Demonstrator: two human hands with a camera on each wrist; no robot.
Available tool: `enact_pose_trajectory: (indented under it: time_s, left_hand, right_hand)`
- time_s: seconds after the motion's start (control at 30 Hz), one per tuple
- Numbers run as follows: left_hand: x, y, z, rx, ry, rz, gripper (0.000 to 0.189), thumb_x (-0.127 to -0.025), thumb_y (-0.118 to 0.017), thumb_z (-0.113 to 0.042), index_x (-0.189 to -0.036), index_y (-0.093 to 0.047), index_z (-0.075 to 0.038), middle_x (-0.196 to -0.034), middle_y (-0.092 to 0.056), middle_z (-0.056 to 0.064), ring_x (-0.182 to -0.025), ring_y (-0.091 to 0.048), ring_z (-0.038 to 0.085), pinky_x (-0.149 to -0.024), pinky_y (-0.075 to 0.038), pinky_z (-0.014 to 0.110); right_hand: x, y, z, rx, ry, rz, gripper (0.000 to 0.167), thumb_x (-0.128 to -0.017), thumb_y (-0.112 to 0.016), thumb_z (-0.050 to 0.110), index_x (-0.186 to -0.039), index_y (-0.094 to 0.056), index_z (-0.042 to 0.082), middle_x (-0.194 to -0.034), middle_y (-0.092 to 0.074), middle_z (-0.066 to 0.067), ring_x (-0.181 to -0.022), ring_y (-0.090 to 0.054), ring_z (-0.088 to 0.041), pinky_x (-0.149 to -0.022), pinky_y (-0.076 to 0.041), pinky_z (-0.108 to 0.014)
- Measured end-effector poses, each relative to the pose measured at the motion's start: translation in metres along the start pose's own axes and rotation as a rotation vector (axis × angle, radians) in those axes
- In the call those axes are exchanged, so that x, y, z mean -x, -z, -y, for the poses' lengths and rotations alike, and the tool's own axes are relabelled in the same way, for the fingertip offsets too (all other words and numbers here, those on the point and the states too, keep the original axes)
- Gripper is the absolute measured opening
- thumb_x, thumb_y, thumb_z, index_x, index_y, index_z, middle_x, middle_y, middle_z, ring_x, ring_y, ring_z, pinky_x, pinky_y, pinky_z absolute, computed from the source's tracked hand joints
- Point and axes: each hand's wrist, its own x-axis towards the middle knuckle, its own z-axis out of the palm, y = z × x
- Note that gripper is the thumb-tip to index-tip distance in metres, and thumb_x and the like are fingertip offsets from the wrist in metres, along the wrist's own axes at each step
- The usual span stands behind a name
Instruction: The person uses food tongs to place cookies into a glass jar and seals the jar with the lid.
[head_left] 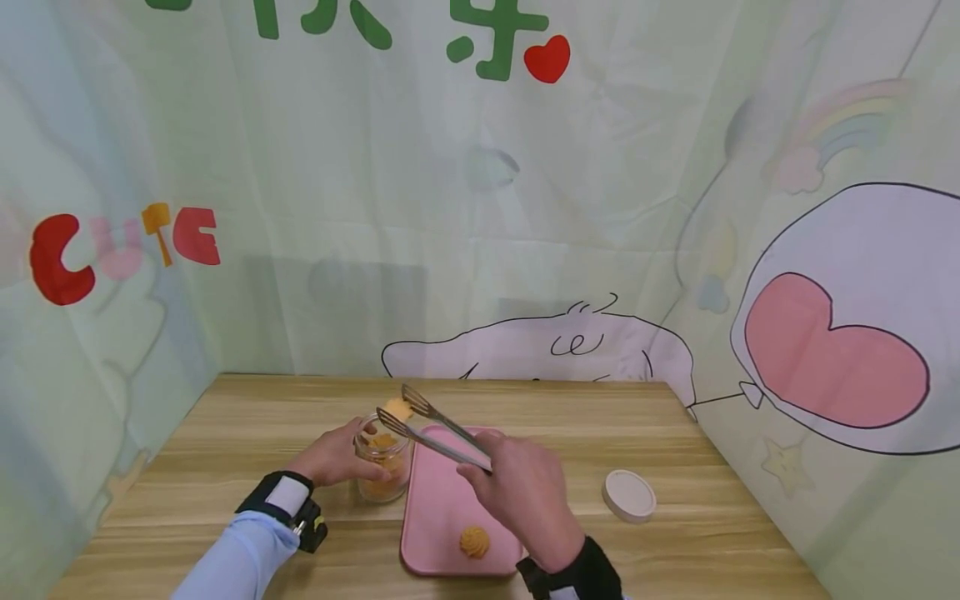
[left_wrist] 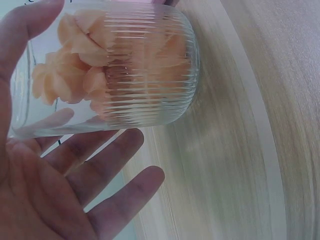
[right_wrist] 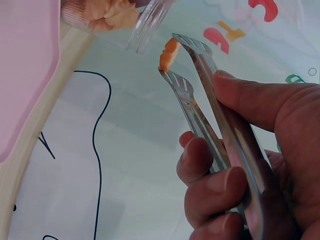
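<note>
My left hand (head_left: 337, 457) holds a ribbed glass jar (head_left: 384, 483) around its upper part, thumb on one side and fingers on the other. Piped, swirl-shaped cookies (left_wrist: 85, 55) fill much of the jar, which stands on the table left of the pink tray. My right hand (head_left: 525, 492) grips metal tongs (head_left: 442, 446). Between the tong tips is one cookie (right_wrist: 169, 55), above and just beyond the jar's uncovered mouth. Another swirl cookie (head_left: 474, 542) lies on the near part of the pink tray (head_left: 435, 517).
A round white lid (head_left: 629, 496) lies on the wooden table (head_left: 720, 533), right of the tray. Behind the table hangs a printed cloth (head_left: 360, 208) with cartoon drawings and letters, and it continues along both sides.
</note>
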Motion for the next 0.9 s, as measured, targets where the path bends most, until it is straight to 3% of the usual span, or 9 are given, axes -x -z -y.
enact_pose_trajectory:
  time_s: [0.17,0.43,0.7,0.9]
  left_hand:
    - [0.000,-0.001,0.001,-0.002,-0.019,-0.009,0.107,-0.076,-0.096,-0.033,-0.156,-0.039,0.009,-0.139,-0.062,0.028,-0.132,-0.056,0.051,-0.110,-0.042,0.069]
    - [0.000,0.000,0.000,-0.008,-0.004,-0.002,0.109,-0.077,-0.096,-0.033,-0.156,-0.036,0.011,-0.146,-0.055,0.035,-0.135,-0.052,0.052,-0.112,-0.040,0.069]
    - [0.001,0.000,-0.001,-0.001,0.023,0.004,0.108,-0.078,-0.096,-0.037,-0.157,-0.037,0.008,-0.148,-0.053,0.034,-0.135,-0.051,0.053,-0.112,-0.039,0.070]
    - [0.002,0.000,-0.003,-0.012,0.016,0.004,0.106,-0.079,-0.095,-0.037,-0.156,-0.038,0.008,-0.148,-0.052,0.034,-0.135,-0.052,0.052,-0.112,-0.040,0.070]
  right_hand:
    - [0.002,-0.002,-0.001,0.033,0.035,0.022,0.034,-0.089,-0.086,0.040,-0.109,-0.079,0.014,-0.068,-0.059,0.008,-0.057,-0.048,-0.010,-0.048,-0.037,-0.029]
    - [0.004,-0.001,-0.005,-0.017,-0.007,-0.002,0.038,-0.089,-0.086,0.039,-0.116,-0.078,0.013,-0.069,-0.060,0.006,-0.057,-0.050,-0.010,-0.047,-0.038,-0.029]
    - [0.009,-0.001,-0.012,-0.024,0.004,-0.039,0.034,-0.089,-0.086,0.039,-0.109,-0.076,0.013,-0.068,-0.058,0.007,-0.056,-0.050,-0.011,-0.047,-0.038,-0.030]
    - [0.015,0.001,-0.019,-0.045,-0.050,-0.005,0.030,-0.089,-0.086,0.037,-0.105,-0.075,0.015,-0.070,-0.059,0.007,-0.060,-0.050,-0.011,-0.051,-0.039,-0.031]
